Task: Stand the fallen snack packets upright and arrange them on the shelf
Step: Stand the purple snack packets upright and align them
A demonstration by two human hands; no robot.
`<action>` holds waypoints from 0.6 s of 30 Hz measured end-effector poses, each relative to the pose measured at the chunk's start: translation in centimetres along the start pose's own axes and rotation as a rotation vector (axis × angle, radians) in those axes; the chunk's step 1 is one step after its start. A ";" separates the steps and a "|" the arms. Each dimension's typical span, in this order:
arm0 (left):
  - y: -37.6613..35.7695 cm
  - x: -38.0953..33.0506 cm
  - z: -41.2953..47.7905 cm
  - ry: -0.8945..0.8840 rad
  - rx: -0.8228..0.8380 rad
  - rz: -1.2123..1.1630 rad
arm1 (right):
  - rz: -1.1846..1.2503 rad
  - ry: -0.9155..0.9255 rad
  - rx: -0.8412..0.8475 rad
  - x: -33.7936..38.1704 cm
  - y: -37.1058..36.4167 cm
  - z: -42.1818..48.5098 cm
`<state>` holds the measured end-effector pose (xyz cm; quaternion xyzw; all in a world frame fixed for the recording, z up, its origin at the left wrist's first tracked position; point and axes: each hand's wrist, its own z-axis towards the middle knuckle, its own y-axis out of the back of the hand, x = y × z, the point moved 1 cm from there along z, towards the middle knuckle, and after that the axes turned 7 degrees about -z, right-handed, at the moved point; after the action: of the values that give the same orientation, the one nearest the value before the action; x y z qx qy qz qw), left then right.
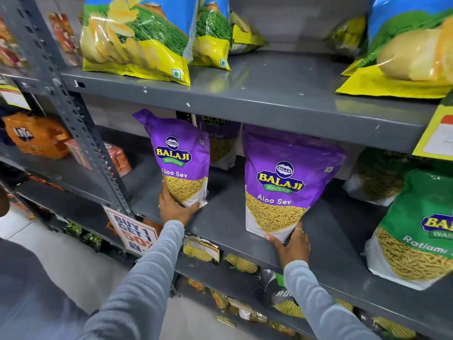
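Note:
Two purple Aloo Sev packets stand upright on the grey middle shelf. My left hand grips the bottom corner of the left purple packet, which leans slightly left. My right hand holds the bottom edge of the larger, nearer right purple packet close to the shelf's front edge. A third purple packet stands behind them at the back of the shelf. Both sleeves are grey.
Green Ratlami packets stand at the right of the same shelf. Yellow and blue chip bags line the shelf above. A "Buy 1 Get 1" sign hangs on the upright post; orange packets fill the left bay.

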<state>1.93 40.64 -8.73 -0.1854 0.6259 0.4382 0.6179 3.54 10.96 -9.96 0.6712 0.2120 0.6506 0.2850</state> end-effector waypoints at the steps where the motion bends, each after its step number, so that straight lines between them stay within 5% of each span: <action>1: 0.0 0.0 0.0 0.004 0.001 -0.003 | -0.001 -0.001 0.005 0.0 0.0 0.0; 8: 0.5 -0.9 -0.8 -0.011 -0.002 0.004 | 0.005 -0.002 0.018 0.2 0.1 -0.2; 12: 0.0 -2.3 -7.2 -0.253 -0.084 -0.034 | 0.359 -0.028 0.012 -0.2 1.0 0.0; 15: -2.6 -2.3 -12.8 -0.315 0.255 -0.195 | 0.420 -0.026 0.088 -0.9 1.9 -0.1; 18: -5.9 -3.3 -14.3 -0.194 0.532 -0.137 | 0.304 -0.032 0.098 -1.2 1.4 0.2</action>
<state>-1.67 25.22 -9.65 -0.0159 0.6428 0.2319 0.7299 3.57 9.10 -9.98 0.7189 0.1348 0.6643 0.1538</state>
